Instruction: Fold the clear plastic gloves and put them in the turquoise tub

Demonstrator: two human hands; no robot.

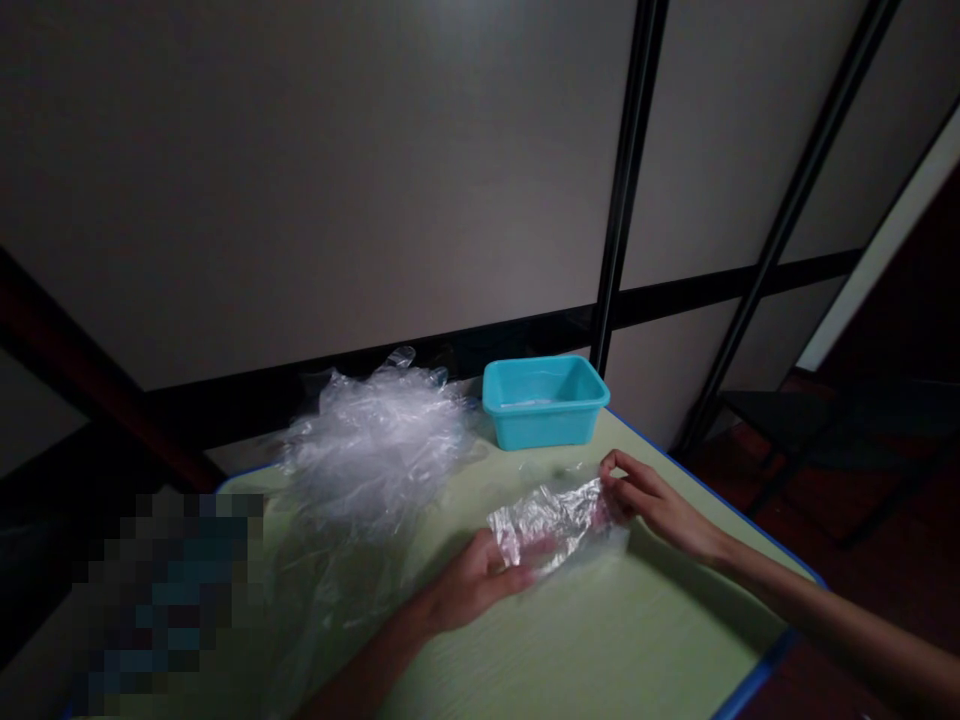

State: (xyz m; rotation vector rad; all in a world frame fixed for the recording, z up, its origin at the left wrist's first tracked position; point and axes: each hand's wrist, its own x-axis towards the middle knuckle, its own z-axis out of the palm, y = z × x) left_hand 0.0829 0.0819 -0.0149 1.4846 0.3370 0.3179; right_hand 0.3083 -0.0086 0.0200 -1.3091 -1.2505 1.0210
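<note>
Between my two hands, above the light green table (600, 640), stretches a crinkled piece of clear plastic film (555, 515). My left hand (480, 580) is closed on its near left end, the thumb in front and the fingers partly behind the film. At the far right end, my right hand (634, 500) pinches it with bent fingers. To the left lies a big loose heap of similar thin clear plastic (375, 440), some of it ending in finger-like tips. Whether the held piece is a bag or a glove I cannot tell.
A turquoise plastic basin (551, 425) stands at the table's back right, with something pale at its bottom. Behind rise sliding wardrobe doors (375, 180). A dark chair (825, 430) is at the right. A pixelated patch covers the lower left.
</note>
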